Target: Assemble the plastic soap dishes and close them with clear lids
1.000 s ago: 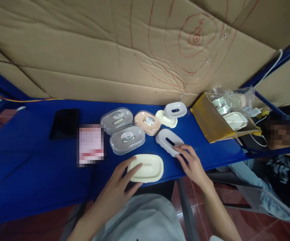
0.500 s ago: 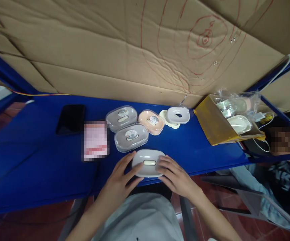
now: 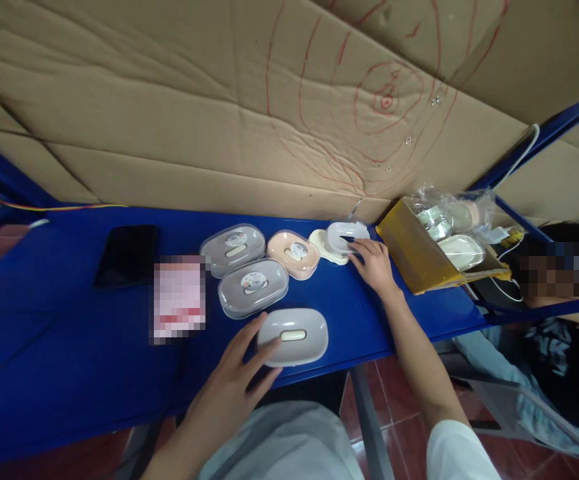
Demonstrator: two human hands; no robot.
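Observation:
An oval grey soap dish (image 3: 305, 349) with a cream bar set in its middle rests near the table's front edge. My left hand (image 3: 239, 367) grips its left side, a finger near the cream bar and the thumb along the near rim. Farther back, a second grey oval dish part (image 3: 337, 230) with a dark slot overlaps a cream oval piece (image 3: 325, 249). My right hand (image 3: 373, 263) has its fingers on that grey part's near right rim, covering some of it. Packaged soap dishes lie left of it: a peach one (image 3: 282, 248) and two grey ones (image 3: 242, 303).
An open yellow-edged carton (image 3: 409, 257) holds bagged parts at the right. A black phone (image 3: 126, 257) and a blurred pink item (image 3: 178, 293) lie on the blue table (image 3: 69, 373). Cardboard (image 3: 169, 133) walls off the back. A person (image 3: 559, 353) sits at the right.
My right hand has left the near soap dish and reached back and right to the slotted grey part. My left hand stays on the near dish. The view has shifted slightly.

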